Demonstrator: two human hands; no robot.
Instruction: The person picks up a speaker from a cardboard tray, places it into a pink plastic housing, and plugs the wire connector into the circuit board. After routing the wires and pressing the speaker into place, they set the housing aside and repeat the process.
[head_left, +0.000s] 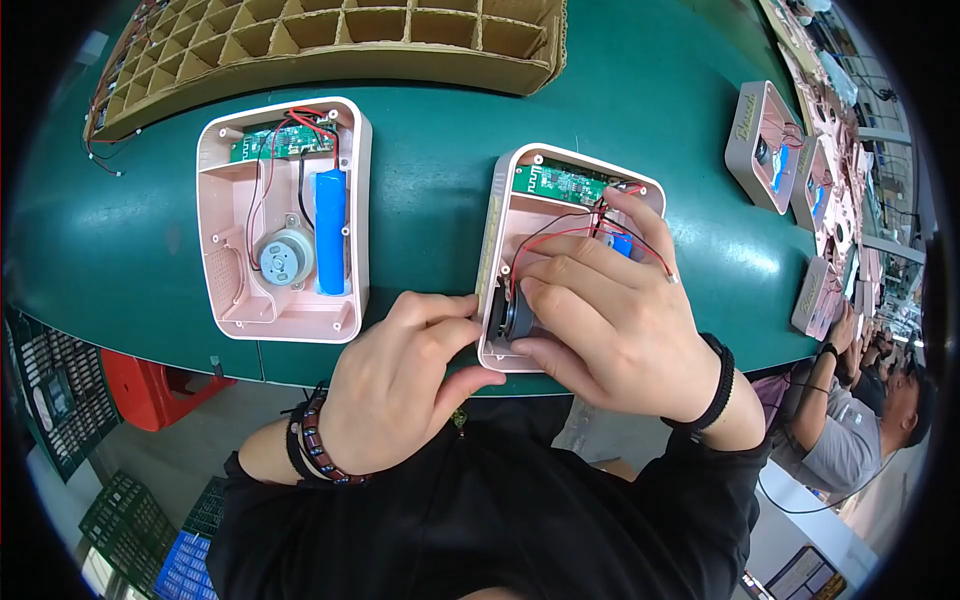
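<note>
The black round speaker (517,312) is pinched between the thumb and fingers of the right hand (610,320), inside the near left corner of the pink housing (488,245). It is placed just left of those fingers, seen nearly edge-on, its long axis aligned with the left wall. That wall is touched from outside by the left hand (405,350); whether its fingers grip cannot be told.

A black shirt (470,520), beaded bracelet (316,440), braided wristband (724,384) show.
</note>
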